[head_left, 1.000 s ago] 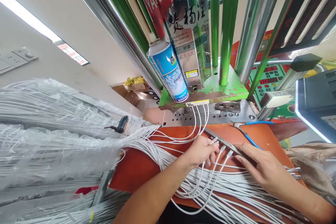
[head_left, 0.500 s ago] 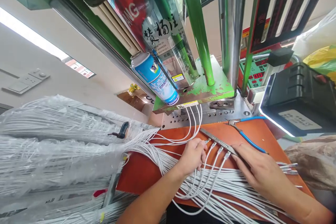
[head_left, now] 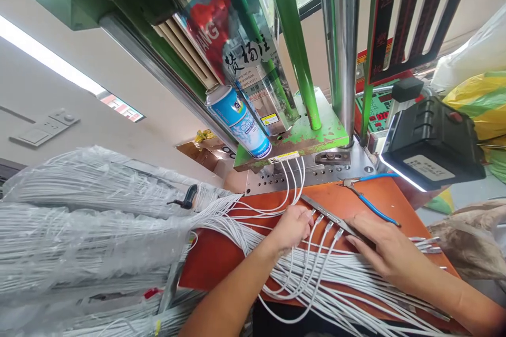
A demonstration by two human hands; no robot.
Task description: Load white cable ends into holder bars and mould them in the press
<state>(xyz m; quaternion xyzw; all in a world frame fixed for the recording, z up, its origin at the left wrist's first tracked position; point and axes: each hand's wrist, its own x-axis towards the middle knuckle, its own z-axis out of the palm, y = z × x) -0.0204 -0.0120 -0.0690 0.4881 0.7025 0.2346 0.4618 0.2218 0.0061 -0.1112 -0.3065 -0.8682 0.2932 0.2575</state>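
Observation:
A flat metal bar [head_left: 324, 212] lies slantwise over the orange-brown board, with several white cables plugged into its near side by clear connectors [head_left: 329, 226]. My right hand [head_left: 381, 245] grips the bar's right end between thumb and fingers. At the bar's left part, my left hand [head_left: 294, 226] is closed in a pinch on a white cable [head_left: 293, 263] close to its connector. Its fingertips partly hide that connector. Beneath both hands spreads a thick bundle of white cables [head_left: 348, 268].
Behind stands a green press [head_left: 332, 139] with three cables running under its plate. A blue spray can [head_left: 241, 124] rests on that plate. Blue-handled pliers [head_left: 373, 205] lie on the board [head_left: 209, 263]. A black lamp [head_left: 435, 142] overhangs the right; wrapped cable bundles [head_left: 90, 242] fill the left.
The view has shifted slightly. Both hands keep their hold on the bar and cable, with little visible movement between them.

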